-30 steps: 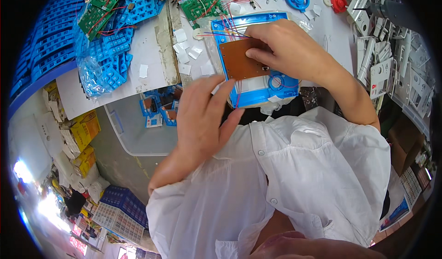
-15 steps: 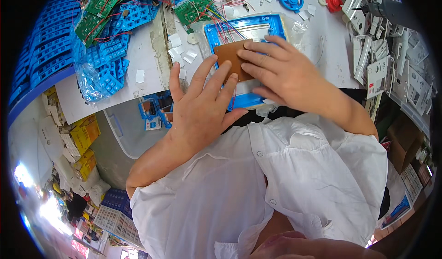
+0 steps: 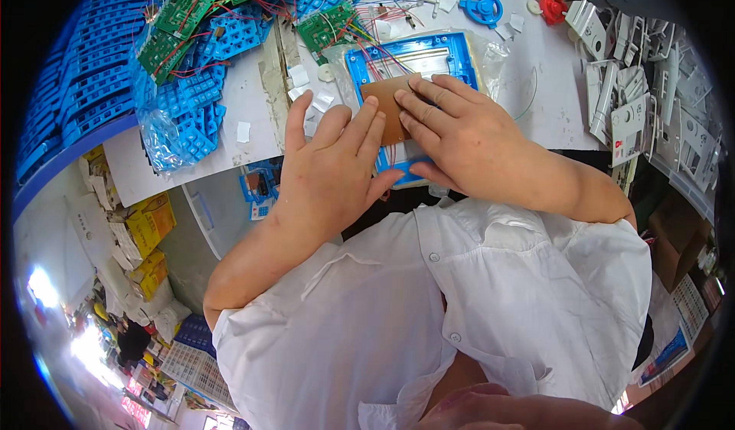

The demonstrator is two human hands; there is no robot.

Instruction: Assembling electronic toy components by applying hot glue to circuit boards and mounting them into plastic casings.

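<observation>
A brown circuit board [image 3: 389, 109] lies over the blue plastic housing [image 3: 461, 51], covering its middle. My left hand [image 3: 325, 171] has its fingers stretched, the index and middle fingertips at the board's left edge. On the board's right side rest the flat fingertips of my right hand [image 3: 476, 135], its thumb low over the housing's near edge. Neither hand is closed around anything. Red and dark wires [image 3: 377, 57] run from under the board toward a green circuit board [image 3: 325, 28] at the far left. The wires' ends under the brown board are hidden.
Blue plastic parts [image 3: 195, 97] and more green boards [image 3: 172, 21] are heaped at the left. White plastic parts [image 3: 632, 116] pile up at the right, under a dark tool [image 3: 635, 0]. A blue ring [image 3: 481, 9] and red part [image 3: 551, 7] lie far back; a clear bin [image 3: 222, 216] stands below the table's edge.
My right hand's fingers have come down flatter on the board, and its thumb has moved to the housing's near edge. My left fingers are slightly more bent. The whole view has shifted a little.
</observation>
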